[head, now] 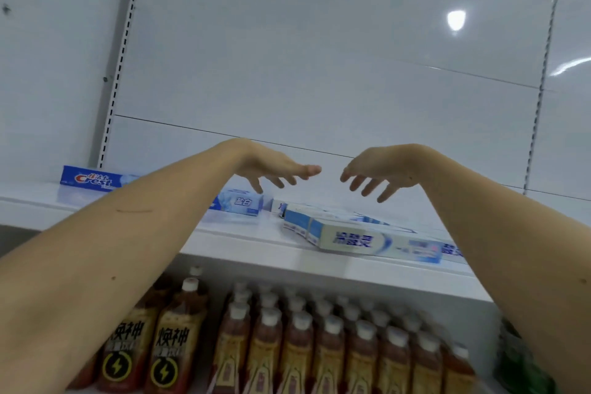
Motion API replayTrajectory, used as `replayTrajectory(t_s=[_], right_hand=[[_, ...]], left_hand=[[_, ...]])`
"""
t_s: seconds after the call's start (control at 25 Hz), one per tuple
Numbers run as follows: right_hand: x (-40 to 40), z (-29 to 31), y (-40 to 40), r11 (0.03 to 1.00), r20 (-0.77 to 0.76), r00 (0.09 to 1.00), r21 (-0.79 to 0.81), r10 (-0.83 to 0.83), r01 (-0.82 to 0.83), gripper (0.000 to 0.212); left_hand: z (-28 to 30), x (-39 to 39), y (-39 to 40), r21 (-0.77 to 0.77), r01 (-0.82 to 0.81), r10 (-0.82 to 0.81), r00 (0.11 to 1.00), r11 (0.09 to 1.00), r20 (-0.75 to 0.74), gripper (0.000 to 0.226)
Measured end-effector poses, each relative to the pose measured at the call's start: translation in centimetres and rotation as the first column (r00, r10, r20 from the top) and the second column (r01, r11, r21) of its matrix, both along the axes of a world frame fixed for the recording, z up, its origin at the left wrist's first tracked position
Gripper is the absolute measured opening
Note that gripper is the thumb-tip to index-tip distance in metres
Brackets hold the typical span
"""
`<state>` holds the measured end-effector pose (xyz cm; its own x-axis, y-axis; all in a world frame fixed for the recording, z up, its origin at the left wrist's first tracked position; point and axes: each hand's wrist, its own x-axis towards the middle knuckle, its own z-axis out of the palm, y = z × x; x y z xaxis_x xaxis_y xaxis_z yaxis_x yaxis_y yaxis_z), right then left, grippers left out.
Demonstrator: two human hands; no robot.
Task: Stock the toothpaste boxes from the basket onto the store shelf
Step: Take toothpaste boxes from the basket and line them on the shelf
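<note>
I see a white shelf [256, 253] with a pale grey-white back panel [319, 57] behind it. At its left rear edge lies a blue Crest box [96, 179] with red and white lettering. Near the middle sits a pale blue-and-white box [240, 203]. Toward the right front edge, white boxes with blue ends and blue characters [345, 237]. Below, brown bottles with white caps [319, 345], and two with black-and-yellow lightning labels [166, 352].

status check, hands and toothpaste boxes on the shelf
Left hand and right hand open, empty, above shelf. Toothpaste boxes lying loose, askew. Crest box far left. Nothing in the way.
</note>
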<state>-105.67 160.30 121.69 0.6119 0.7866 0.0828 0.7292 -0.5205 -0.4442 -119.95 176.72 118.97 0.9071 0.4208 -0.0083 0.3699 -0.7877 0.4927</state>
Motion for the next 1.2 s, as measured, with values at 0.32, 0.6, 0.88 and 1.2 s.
replayTrajectory(t_s=[0.32,0.6,0.88,1.2], right_hand=[[3.7,-2.6,-11.5,0.962,0.096,0.994,-0.272,0.05,-0.022,0.052],[4.3,-5.0,-10.8,0.888,0.384,0.904,-0.46,0.187,0.011,0.075],[4.5,-6.6,-6.2,0.831,0.514,0.839,-0.535,0.178,0.152,0.079],[6.5,-4.7,-1.0,0.91,0.233,0.967,-0.415,0.099,0.006,0.08]], left_hand=[[-1.7,1.5,-10.6,0.144,-0.039,0.071,0.971,0.989,-0.229,0.09],[-3.9,3.0,-10.4,0.358,-0.116,0.205,0.953,0.926,-0.223,0.105],[-4.8,3.3,-6.2,0.228,-0.115,0.163,0.965,0.967,-0.206,0.107],[-3.4,4.4,0.4,0.393,0.003,0.129,0.942,0.919,-0.309,0.1]])
